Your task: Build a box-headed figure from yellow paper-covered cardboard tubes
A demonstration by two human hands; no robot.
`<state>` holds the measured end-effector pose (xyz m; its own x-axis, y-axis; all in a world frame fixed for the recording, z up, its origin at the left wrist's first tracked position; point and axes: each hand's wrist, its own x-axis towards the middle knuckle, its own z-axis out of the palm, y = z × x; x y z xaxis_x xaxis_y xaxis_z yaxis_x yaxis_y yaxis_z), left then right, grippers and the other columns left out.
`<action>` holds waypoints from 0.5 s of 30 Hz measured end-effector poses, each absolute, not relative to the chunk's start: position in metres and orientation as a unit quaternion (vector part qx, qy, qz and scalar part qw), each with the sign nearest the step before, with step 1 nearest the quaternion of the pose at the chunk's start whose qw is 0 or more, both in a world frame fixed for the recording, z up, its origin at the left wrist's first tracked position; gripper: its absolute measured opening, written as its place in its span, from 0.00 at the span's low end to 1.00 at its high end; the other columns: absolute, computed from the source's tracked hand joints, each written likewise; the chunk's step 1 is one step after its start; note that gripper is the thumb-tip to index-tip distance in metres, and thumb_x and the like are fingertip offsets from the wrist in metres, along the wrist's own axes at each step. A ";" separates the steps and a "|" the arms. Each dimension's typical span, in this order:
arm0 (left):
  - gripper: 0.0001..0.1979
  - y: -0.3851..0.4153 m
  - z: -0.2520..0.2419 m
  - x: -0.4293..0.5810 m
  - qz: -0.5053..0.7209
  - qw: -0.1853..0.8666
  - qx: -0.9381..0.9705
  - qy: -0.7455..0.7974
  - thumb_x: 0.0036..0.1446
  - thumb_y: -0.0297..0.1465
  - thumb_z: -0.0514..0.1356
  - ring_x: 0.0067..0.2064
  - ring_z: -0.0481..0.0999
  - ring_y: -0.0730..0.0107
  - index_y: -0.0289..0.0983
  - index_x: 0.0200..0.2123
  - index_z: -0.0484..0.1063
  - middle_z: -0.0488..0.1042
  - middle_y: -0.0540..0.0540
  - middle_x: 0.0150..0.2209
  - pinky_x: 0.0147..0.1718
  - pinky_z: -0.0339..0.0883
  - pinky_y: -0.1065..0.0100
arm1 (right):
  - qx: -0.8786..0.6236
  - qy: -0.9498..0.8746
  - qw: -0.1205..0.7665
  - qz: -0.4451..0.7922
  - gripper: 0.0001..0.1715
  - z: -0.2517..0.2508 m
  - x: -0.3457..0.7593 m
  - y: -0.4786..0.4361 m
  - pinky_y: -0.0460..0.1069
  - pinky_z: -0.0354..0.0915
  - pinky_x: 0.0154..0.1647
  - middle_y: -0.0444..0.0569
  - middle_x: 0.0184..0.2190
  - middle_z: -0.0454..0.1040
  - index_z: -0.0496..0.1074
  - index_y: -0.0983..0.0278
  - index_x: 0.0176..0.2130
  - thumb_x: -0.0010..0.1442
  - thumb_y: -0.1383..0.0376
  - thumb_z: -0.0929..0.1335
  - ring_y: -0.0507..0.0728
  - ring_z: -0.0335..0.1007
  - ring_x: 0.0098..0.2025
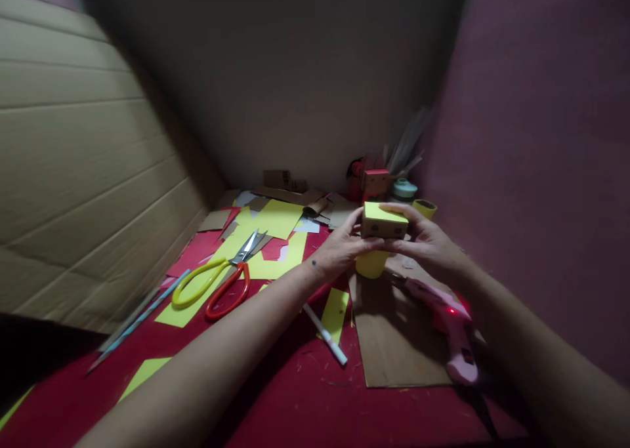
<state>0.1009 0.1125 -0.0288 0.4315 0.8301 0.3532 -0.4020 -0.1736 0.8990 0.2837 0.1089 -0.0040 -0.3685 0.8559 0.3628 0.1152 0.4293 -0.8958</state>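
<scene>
Between my two hands is a small cardboard box (384, 226) with a yellow paper top and dark round marks on its front. My left hand (350, 239) grips its left side, thumb along the lower edge. On the opposite side, my right hand (424, 239) grips it with fingers on the top and thumb below. Directly under the box stands a yellow paper-covered tube (371, 264); whether the two are joined I cannot tell. A pink glue gun (450, 320) with a lit red light lies on a cardboard sheet (394, 363) below my right hand.
Scissors (239, 264) with one yellow and one red handle lie left of my arms on yellow paper (280, 217). A white stick (325, 335) and a striped pencil (145, 313) rest on the red tabletop (295, 395). Behind are a red-topped box (376, 180) and a teal-lidded container (404, 189).
</scene>
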 end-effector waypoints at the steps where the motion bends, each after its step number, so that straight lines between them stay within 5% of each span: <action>1: 0.32 0.112 -0.029 0.101 0.503 0.612 0.581 0.185 0.48 0.31 0.70 0.53 0.71 0.50 0.41 0.56 0.64 0.72 0.40 0.50 0.53 0.61 0.53 | -0.341 -0.715 0.449 0.414 0.34 -0.004 0.284 0.109 0.60 0.65 0.55 0.49 0.52 0.71 0.65 0.54 0.56 0.51 0.62 0.75 0.62 0.69 0.52; 15: 0.26 0.112 -0.028 0.099 0.502 0.618 0.574 0.193 0.47 0.27 0.70 0.53 0.70 0.51 0.42 0.50 0.71 0.72 0.42 0.51 0.55 0.59 0.52 | -0.356 -0.715 0.465 0.382 0.52 -0.009 0.284 0.113 0.62 0.59 0.63 0.55 0.62 0.61 0.51 0.57 0.67 0.50 0.64 0.74 0.66 0.60 0.62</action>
